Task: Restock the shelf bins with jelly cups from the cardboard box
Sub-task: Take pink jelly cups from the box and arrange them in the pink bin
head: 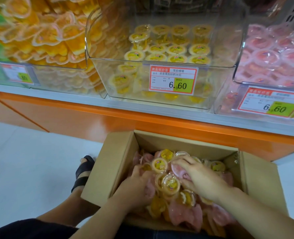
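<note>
Matt cardboard box (pixel 106 163) w/ glossy plastic jelly cups (pixel 170 184); clear glossy plastic bins (pixel 160 63).

A shop is being shown: price-tagged bins (pixel 224 80) of jelly cups (pixel 175 49) are being displayed beyond the right hand (pixel 198 175).

open top of middle bin (pixel 161 63), half full; cardboard box (pixel 108 163) flaps beside it

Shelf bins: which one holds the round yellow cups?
The middle bin, between the left bin of orange heart-shaped cups and the right bin of pink cups.
</note>
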Available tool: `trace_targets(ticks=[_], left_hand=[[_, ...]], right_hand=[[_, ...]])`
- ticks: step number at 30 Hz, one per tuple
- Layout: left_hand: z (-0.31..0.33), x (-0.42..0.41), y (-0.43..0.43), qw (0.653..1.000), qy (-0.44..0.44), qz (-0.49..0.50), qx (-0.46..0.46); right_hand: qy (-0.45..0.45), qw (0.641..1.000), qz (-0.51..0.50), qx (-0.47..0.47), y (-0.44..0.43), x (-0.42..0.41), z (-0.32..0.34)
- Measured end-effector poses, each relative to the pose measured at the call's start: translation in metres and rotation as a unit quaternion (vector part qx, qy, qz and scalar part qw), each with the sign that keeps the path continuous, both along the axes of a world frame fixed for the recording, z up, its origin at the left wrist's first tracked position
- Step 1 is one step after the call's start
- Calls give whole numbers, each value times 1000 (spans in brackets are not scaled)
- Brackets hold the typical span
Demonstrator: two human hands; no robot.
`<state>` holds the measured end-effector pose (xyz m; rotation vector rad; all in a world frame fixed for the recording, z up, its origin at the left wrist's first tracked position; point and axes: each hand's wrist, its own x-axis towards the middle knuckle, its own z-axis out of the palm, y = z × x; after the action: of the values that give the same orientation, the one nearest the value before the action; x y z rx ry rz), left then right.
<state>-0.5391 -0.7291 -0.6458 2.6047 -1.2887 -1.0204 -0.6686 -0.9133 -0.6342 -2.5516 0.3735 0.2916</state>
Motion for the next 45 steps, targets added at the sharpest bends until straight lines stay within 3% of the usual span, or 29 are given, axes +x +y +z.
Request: trace_targets(ticks=[3,6,9,16,29,38,45], left_hand=[[4,1,-10,1000,9,-12,-22],[0,5,-17,995,38,53,-69],[-9,6,-26,997,3,65,-40],[-15,8,-47,993,-88,-19,71],[-5,35,-33,998,19,-62,-13],[-7,36,-32,990,-53,-127,-3],[13,37,-31,989,-65,-127,-35]], right_hand=[[12,1000,2,19,5,-5,-1],[16,999,7,46,6,-3,-3],[32,998,17,56,7,0,-6],[69,997,43,15,9,2,-6],[36,992,-61,100,-3,-4,-10],[37,984,-98,142,-2,-2,-14],[20,982,-90,162,-10,-3,27]])
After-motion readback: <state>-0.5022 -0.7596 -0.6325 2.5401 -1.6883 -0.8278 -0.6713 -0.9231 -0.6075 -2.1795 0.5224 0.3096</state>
